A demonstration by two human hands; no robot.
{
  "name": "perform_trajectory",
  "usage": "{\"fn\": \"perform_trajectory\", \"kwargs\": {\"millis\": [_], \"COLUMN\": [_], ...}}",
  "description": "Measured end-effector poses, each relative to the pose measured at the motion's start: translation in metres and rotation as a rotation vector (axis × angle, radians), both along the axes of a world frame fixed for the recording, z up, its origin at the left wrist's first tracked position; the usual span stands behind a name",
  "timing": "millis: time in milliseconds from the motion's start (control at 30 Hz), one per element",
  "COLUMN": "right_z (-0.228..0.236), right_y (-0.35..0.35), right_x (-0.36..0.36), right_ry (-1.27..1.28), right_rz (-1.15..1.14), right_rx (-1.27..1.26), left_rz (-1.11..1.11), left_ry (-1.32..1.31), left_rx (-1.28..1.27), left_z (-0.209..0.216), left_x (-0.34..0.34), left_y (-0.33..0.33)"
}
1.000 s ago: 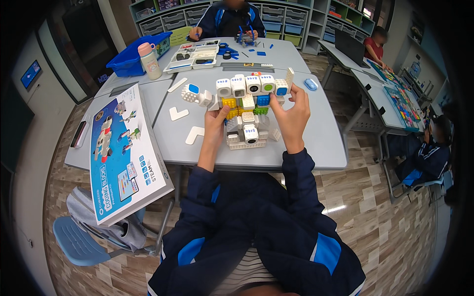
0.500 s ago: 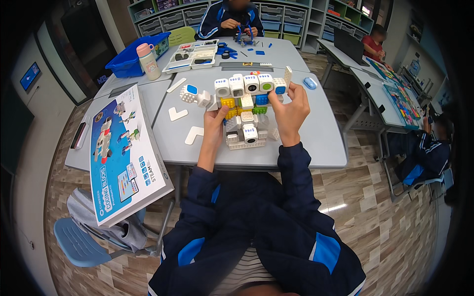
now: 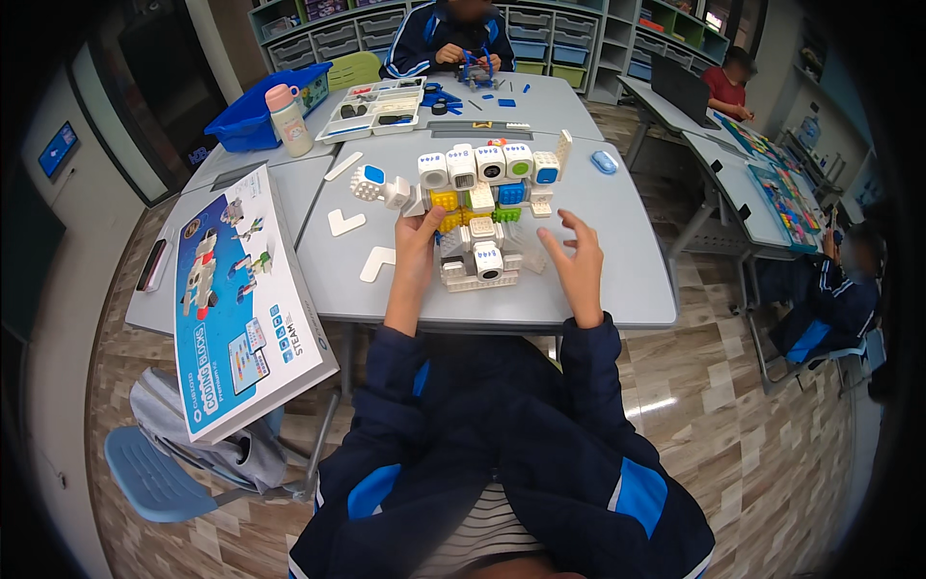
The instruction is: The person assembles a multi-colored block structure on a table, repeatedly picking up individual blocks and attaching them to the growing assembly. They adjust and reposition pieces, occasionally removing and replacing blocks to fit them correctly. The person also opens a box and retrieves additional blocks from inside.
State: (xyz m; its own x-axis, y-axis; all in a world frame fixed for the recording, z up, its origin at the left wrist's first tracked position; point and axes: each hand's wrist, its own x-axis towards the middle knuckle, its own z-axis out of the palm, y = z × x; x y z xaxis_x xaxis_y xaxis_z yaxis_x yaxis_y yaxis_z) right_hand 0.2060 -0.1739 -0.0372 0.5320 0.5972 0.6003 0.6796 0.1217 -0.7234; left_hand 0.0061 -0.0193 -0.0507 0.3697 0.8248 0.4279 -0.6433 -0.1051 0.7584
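block robot (image 3: 485, 230): upright on the grey table (image 3: 617, 232), at the wearer's 12 o'clock; looks stiff, fairly light, apt to split at its joints; best held round the torso
left hand (image 3: 415, 246): gripping its yellow side
right hand (image 3: 579, 262): 4 o'clock, empty, fingers spread
white tray (image 3: 371, 133): 11 o'clock, black parts inside
blue bin (image 3: 236, 135): 10 o'clock; i can't tell its contents

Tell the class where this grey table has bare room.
Widest patch: grey tabletop between the right hand and table's right edge, in front of the small blue rounded object. A smaller one: between the white L-shaped plastic pieces and blue-and-white cardboard box. Crowded: around the multicoloured plastic block model held by the left hand.
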Motion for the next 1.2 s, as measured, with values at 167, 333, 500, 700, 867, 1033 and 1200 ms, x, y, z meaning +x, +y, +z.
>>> {"fn": "perform_trajectory", "kwargs": {"millis": [167, 333, 500, 700, 867, 1033, 1200], "right_z": [-0.029, -0.027, -0.024, -0.025, -0.024, 0.016, 0.082], "right_y": [-0.011, -0.021, -0.025, -0.027, -0.024, -0.013, 0.017], "right_x": [0.004, 0.005, 0.005, 0.012, 0.018, 0.034, 0.047], "right_ry": [-0.423, -0.274, 0.295, 0.504, 0.695, 1.1, 0.617], "right_rz": [0.094, 0.116, 0.152, 0.198, 0.348, 0.821, 0.735], "right_rx": [-0.146, -0.267, -0.155, -0.055, 0.06, 0.332, 0.245], "left_rz": [-0.021, -0.045, -0.039, 0.013, 0.036, 0.039, 0.027], "left_ry": [-0.012, 0.001, -0.015, 0.055, 0.133, 0.139, 0.15], "left_rx": [0.002, -0.027, -0.013, 0.011, 0.011, -0.007, -0.013], "left_z": [-0.003, -0.004, -0.006, -0.008, -0.008, -0.006, -0.006], "left_x": [-0.001, -0.003, -0.003, -0.003, -0.003, -0.003, -0.003], "left_y": [0.002, 0.005, 0.003, 0.003, -0.002, -0.005, -0.005]}}
